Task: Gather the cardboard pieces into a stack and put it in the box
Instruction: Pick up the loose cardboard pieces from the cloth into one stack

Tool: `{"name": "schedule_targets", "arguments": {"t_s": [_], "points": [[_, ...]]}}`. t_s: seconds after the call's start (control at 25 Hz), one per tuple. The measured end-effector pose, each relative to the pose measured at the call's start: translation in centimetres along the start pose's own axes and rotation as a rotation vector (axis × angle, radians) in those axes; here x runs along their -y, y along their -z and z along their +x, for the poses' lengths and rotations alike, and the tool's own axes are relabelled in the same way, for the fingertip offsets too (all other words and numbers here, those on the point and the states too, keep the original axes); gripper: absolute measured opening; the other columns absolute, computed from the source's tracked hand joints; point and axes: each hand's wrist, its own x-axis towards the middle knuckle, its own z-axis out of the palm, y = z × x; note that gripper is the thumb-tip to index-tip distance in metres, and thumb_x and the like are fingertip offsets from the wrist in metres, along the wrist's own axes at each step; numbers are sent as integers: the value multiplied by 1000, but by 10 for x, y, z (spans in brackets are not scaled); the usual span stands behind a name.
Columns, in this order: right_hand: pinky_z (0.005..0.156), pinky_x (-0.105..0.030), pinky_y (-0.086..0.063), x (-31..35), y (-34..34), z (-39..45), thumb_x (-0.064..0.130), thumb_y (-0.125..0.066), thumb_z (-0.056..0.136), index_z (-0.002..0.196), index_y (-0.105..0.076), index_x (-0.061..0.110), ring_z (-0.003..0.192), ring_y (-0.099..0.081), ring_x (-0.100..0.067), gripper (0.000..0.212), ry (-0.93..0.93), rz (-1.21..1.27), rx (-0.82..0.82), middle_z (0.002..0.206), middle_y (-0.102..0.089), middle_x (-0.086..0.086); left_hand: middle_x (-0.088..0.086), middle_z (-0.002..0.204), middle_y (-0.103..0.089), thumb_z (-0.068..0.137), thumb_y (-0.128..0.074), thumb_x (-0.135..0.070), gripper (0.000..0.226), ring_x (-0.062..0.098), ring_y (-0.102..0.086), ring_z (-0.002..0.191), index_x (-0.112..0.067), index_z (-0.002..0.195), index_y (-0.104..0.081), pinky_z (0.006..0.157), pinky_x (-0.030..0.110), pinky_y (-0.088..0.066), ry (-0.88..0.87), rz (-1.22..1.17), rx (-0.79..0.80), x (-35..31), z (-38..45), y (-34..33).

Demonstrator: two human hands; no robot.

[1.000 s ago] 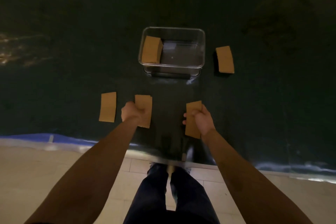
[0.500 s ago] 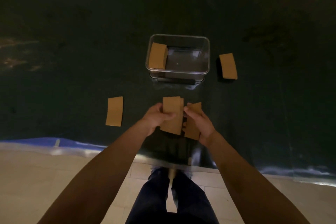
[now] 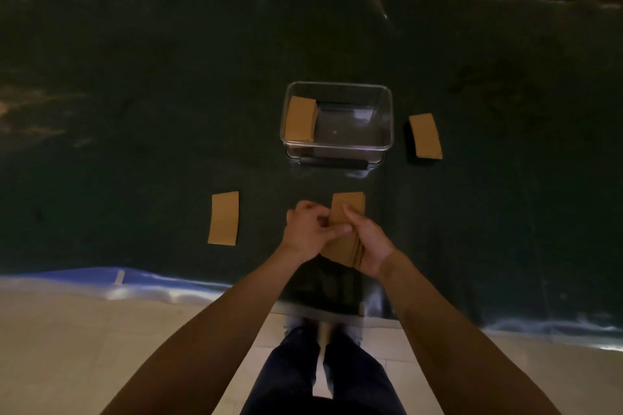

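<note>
You are partway through: both your left hand (image 3: 305,232) and right hand (image 3: 369,246) have their fingers closed around a small stack of cardboard pieces (image 3: 347,212), held just in front of the clear plastic box (image 3: 387,131). One stack (image 3: 300,120) already sits inside the box at its left end. Two pieces remain loose on the dark tabletop (image 3: 135,111): one (image 3: 224,218) in front of the box to its left, one (image 3: 425,135) just right of it. You likely need to collect those before loading.
</note>
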Motion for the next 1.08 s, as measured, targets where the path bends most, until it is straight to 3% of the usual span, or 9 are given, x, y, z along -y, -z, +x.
{"name": "schedule_targets", "arguments": {"t_s": [0.08,0.12,0.2,0.32,0.4,0.52,0.76,0.96,1.08], "points": [[75,-42,-56,-2,-5,1,45,-51,97,121,-64,18,95,-69,-30,38,15,-11,-28,108,-72,-15,5,125,-53,80,-68,-58,33,26,-42,126,-31,98,-67,98,35,-37,-42,70,33,-6,-3,4],[72,-41,-57,-3,-7,2,42,-51,98,118,-65,17,89,-71,-29,35,19,-8,-39,101,-74,-14,7,136,-47,78,-69,-59,48,29,-38,133,-31,117,-63,104,40,-38,-54,82,28,-9,-4,8],[63,-37,-58,-1,-8,2,30,-52,96,114,-66,13,75,-73,-26,28,21,-26,-52,87,-76,-13,0,162,-14,65,-78,-62,108,31,-16,148,-40,153,-19,116,51,-30,-114,73,109,-14,-5,18],[70,-39,-59,2,-12,1,20,-58,88,113,-70,17,88,-74,-27,29,44,-88,-5,99,-76,-15,-9,164,19,51,-85,-62,143,25,15,151,-57,144,23,117,54,-1,-356,336,323,-18,-10,25],[77,-42,-58,0,-19,0,24,-60,88,108,-75,25,99,-72,-27,25,65,-101,41,103,-77,-11,-4,164,10,54,-86,-56,141,27,7,151,-57,144,22,119,54,-3,-435,429,322,-21,-11,27],[82,-44,-57,1,-20,-3,35,-66,85,111,-75,20,108,-68,-32,31,52,1,92,111,-74,-16,-4,157,-6,56,-85,-44,133,30,-17,144,-56,147,10,115,52,-23,-483,441,268,-21,-11,30],[89,-51,-56,0,-23,1,54,-65,83,113,-73,22,109,-67,-36,45,38,-71,2,115,-72,-20,-3,154,-9,55,-83,-58,135,26,-19,137,-53,149,14,112,47,-21,-601,515,221,-15,-13,31],[95,-54,-53,-5,-31,7,48,-71,79,116,-72,26,110,-67,-35,43,19,-78,22,117,-72,-17,-7,156,-7,54,-79,-65,131,24,-17,139,-56,148,12,111,46,-18,-560,488,232,-2,-10,37],[80,-47,-58,-8,-37,14,29,-61,91,128,-61,19,86,-71,-29,39,28,-6,-52,101,-74,-15,-8,164,-5,67,-56,-82,107,23,-9,148,-56,150,5,117,54,-12,-344,276,142,22,0,60]]}}
